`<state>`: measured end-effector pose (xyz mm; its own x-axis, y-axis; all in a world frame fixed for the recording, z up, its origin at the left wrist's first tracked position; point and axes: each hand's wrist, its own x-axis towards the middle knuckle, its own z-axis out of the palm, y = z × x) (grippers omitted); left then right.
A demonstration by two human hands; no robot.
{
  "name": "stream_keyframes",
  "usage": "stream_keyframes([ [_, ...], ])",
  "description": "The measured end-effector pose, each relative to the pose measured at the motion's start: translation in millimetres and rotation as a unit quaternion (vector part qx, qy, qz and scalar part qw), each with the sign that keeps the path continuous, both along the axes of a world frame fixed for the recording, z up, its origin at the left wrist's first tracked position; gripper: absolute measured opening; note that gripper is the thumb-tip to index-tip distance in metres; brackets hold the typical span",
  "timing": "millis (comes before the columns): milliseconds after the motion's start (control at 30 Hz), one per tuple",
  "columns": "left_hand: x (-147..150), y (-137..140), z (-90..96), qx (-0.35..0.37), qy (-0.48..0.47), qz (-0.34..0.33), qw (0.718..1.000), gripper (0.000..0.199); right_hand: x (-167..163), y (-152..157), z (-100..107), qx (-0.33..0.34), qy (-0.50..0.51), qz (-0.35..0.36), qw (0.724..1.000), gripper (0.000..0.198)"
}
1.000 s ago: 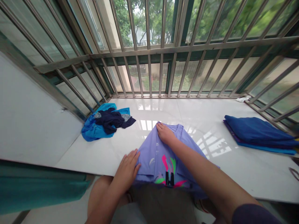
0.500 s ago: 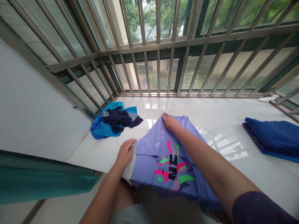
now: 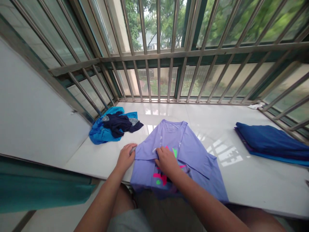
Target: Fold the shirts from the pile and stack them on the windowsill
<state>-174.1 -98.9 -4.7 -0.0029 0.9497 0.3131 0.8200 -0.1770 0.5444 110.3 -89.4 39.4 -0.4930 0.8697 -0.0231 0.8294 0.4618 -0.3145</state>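
Observation:
A lavender T-shirt [image 3: 193, 145] with a pink, green and black print lies on the white ledge, its collar pointing toward the window and its lower part hanging over the front edge. At the shirt's left sleeve edge, my left hand [image 3: 126, 157] is closed, thumb and fingers pinching the fabric. My right hand [image 3: 167, 160] rests over the chest with bent fingers, pinching the sleeve fabric near its inner end. It covers part of the print.
Crumpled blue and dark navy clothes [image 3: 117, 124] lie at the left by the wall. A stack of folded blue clothes [image 3: 270, 140] sits on the right of the ledge [image 3: 217, 119]. Metal window bars [image 3: 158, 80] run along the back.
My right hand has moved from the collar down toward me and left, onto the chest near the sleeve. My left hand now pinches the sleeve edge. The view has shifted slightly right.

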Motion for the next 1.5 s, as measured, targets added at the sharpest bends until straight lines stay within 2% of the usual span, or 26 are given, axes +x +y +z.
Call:
stream_keyframes([
  [67, 1, 0, -0.4, 0.003, 0.007, -0.001, 1.0, 0.043, 0, 1, -8, 0.005, 0.024, -0.019, 1.0, 0.026],
  [233, 1, 0, 0.1, -0.002, 0.003, -0.001, 1.0, 0.046, 7, 10, -21, -0.012, 0.129, -0.052, 0.99, 0.032],
  [367, -3, 0, 2.7, -0.03, -0.035, -0.025, 0.999, 0.042, 14, 11, -23, -0.032, 0.23, -0.111, 0.966, 0.032],
  [467, -3, 1, 5.2, -0.037, -0.034, -0.021, 0.999, 0.039, 17, 12, -22, -0.049, 0.283, -0.128, 0.949, 0.028],
  [633, 2, 14, 13.3, -0.054, 0.033, -0.006, 0.998, 0.042, 17, 12, -21, -0.058, 0.289, -0.122, 0.948, 0.026],
  [733, 3, 27, 19.4, -0.086, 0.036, -0.012, 0.996, 0.038, 16, 12, -20, -0.055, 0.288, -0.124, 0.948, 0.026],
  [900, 2, 41, 26.5, -0.113, 0.018, -0.066, 0.991, 0.034, 19, 13, -19, -0.077, 0.352, -0.146, 0.921, 0.023],
  [1033, 7, 37, 29.4, -0.103, 0.011, -0.116, 0.988, 0.05, 23, 17, -23, -0.103, 0.368, -0.186, 0.905, 0.03],
  [1200, 22, 29, 31.1, -0.103, 0.057, -0.112, 0.987, 0.064, 23, 19, -26, -0.158, 0.385, -0.179, 0.891, 0.042],
  [1333, 34, 33, 31.4, -0.088, 0.064, -0.098, 0.989, 0.054, 24, 20, -27, -0.179, 0.391, -0.193, 0.882, 0.048],
  [1500, 37, 39, 29.1, -0.083, -0.032, -0.049, 0.995, 0.029, 25, 22, -32, -0.191, 0.411, -0.202, 0.869, 0.044],
])
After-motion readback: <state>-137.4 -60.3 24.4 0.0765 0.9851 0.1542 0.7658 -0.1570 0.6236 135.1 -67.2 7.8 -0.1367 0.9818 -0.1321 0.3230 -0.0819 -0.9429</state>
